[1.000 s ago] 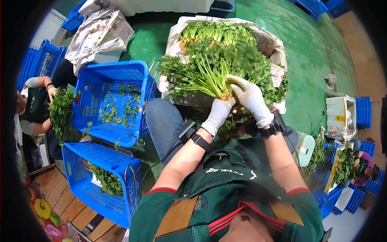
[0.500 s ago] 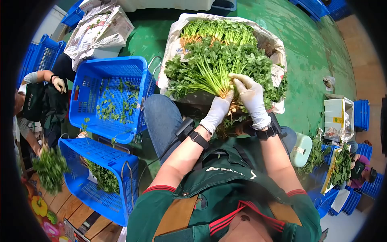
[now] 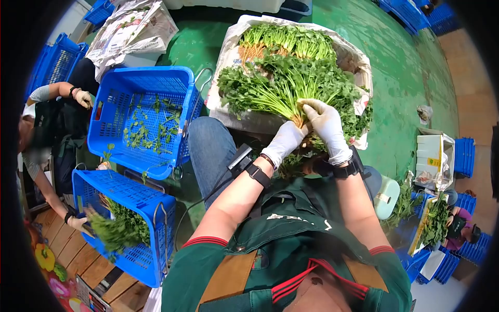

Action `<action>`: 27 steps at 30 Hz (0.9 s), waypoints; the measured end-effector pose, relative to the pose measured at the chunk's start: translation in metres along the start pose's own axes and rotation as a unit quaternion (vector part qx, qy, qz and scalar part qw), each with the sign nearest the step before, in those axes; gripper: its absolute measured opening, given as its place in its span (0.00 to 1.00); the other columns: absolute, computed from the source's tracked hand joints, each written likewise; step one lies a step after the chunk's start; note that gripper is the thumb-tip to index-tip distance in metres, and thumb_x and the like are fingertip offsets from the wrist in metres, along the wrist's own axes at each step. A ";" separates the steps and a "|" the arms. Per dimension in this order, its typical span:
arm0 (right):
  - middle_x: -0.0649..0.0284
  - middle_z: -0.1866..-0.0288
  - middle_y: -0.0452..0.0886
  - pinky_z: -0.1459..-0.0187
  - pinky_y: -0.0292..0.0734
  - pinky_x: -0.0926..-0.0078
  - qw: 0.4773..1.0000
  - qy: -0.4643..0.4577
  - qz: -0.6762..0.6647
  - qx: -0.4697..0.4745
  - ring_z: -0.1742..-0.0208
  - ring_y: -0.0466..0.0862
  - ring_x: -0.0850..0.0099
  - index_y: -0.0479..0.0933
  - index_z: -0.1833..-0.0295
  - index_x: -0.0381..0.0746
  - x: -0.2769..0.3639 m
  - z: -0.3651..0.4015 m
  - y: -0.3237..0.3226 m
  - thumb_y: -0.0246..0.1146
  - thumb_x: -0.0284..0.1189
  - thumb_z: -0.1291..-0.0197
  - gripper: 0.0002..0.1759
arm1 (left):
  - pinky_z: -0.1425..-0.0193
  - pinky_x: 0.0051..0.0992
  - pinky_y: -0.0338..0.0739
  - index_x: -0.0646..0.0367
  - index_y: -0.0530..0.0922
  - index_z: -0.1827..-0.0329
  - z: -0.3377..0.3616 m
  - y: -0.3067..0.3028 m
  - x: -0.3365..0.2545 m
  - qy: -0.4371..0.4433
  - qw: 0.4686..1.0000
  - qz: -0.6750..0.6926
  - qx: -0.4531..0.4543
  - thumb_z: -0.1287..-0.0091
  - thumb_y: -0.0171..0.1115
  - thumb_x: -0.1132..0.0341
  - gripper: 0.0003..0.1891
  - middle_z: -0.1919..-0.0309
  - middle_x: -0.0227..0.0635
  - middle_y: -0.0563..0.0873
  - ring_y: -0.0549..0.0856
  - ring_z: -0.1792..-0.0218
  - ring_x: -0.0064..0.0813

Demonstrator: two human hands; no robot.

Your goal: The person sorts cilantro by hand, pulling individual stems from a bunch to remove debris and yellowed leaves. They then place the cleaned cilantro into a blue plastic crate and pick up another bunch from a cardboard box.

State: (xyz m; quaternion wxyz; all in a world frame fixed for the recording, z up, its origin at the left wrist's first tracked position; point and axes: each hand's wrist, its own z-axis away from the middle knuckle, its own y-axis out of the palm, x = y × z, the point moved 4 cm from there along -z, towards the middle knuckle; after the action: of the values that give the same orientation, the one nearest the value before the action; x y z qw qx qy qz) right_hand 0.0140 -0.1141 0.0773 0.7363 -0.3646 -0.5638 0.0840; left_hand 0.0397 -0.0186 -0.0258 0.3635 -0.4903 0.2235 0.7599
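A bunch of coriander (image 3: 278, 100), green stalks fanned out with pale brownish roots, is held in front of me. My left hand (image 3: 287, 140), in a white glove, is closed around its root end. My right hand (image 3: 323, 124), also gloved, pinches at the stem bases just beside it, fingers bent together. The leafy ends spread over a newspaper-lined box (image 3: 221, 98). Inside that box, rows of coriander (image 3: 293, 39) lie with their roots showing. More loose greens hang below my hands, partly hidden.
Left of my knee stands a blue crate (image 3: 179, 86) with scattered leaves. A second blue crate (image 3: 125, 187) is tilted, with a co-worker's hand (image 3: 79, 224) moving greens at it. A pale green container (image 3: 386, 197) sits by my right leg. Newspapers (image 3: 138, 34) are piled at upper left.
My left hand has shifted slightly right, closer to my right hand, with the bunch still in it. The co-worker at left has swung a bunch of greens right, into the tilted crate.
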 end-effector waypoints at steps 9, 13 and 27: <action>0.60 0.64 0.84 0.77 0.66 0.89 0.894 0.062 -0.357 0.263 0.78 0.74 0.84 0.79 0.52 0.31 0.076 0.082 -0.075 0.57 0.44 0.36 0.24 | 0.76 0.24 0.72 0.61 0.84 0.68 0.029 -0.047 -0.196 0.044 0.938 -0.300 0.168 0.47 0.70 0.63 0.10 0.78 0.32 0.84 0.79 0.79 0.21; 0.53 0.52 0.81 0.60 0.77 0.77 0.759 0.072 -0.533 0.368 0.61 0.83 0.71 0.68 0.39 0.30 0.079 0.098 -0.051 0.55 0.57 0.40 0.41 | 0.66 0.33 0.78 0.62 0.84 0.68 0.016 -0.057 -0.270 0.117 0.745 -0.639 0.153 0.48 0.70 0.59 0.14 0.75 0.39 0.86 0.85 0.73 0.35; 0.65 0.36 0.72 0.32 0.56 0.77 0.527 0.067 -0.808 0.254 0.35 0.68 0.73 0.63 0.32 0.37 0.085 -0.023 -0.007 0.47 0.44 0.29 0.28 | 0.79 0.28 0.76 0.81 0.59 0.38 0.066 -0.033 -0.216 0.260 0.675 -0.573 -0.385 0.39 0.54 0.67 0.30 0.77 0.40 0.81 0.82 0.80 0.32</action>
State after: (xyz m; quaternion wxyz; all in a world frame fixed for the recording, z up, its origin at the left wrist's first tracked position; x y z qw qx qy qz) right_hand 0.0626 -0.0844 0.1451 0.5863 0.4452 -0.5207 -0.4323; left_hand 0.0821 -0.0234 0.1985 0.4337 -0.7968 -0.3285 0.2629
